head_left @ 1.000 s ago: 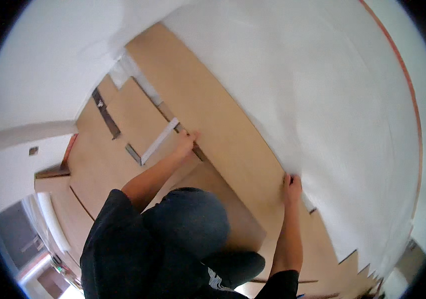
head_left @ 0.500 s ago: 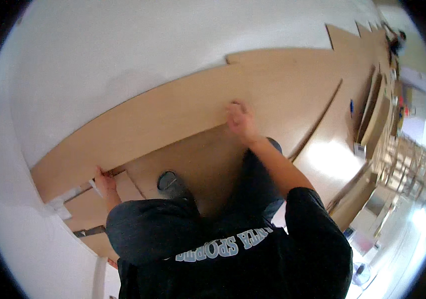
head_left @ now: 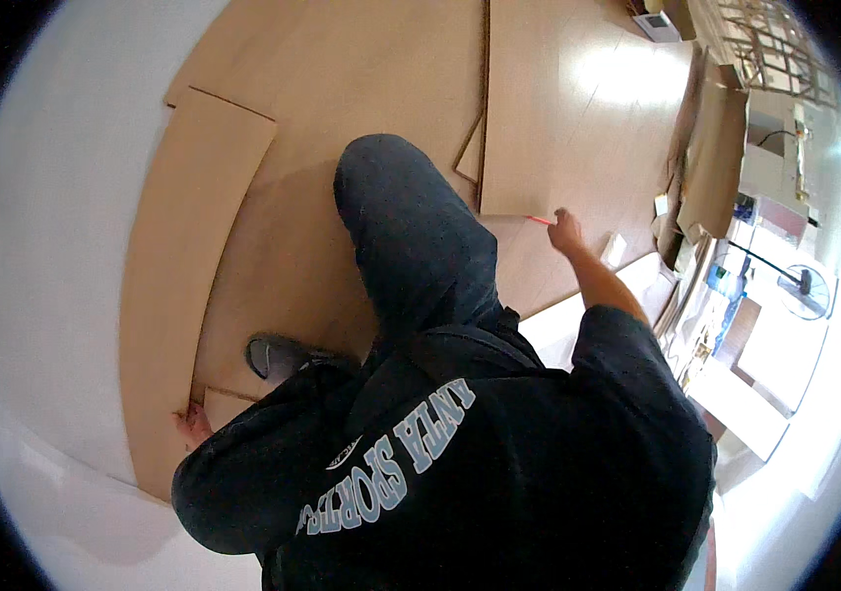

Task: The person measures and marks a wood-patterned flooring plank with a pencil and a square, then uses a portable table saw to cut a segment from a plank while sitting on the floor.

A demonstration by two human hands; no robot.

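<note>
Tan flooring (head_left: 361, 79) spans the upper middle. Down the left of the frame lies a plank (head_left: 174, 246); the left hand (head_left: 192, 429) is at its lower edge, its grip too hidden to tell. Right of centre, the right hand (head_left: 567, 234) pinches a red stick (head_left: 540, 220) beside a board (head_left: 529, 128).

A plank (head_left: 179, 246) extends ahead of the left fingers (head_left: 185, 421); a board (head_left: 539, 118) lies before the right fingers (head_left: 562, 218), a fan (head_left: 807, 284) rightward.

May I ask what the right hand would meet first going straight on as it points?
Probably the tan board, just past the thin red item at the right hand; depth is unclear.
</note>
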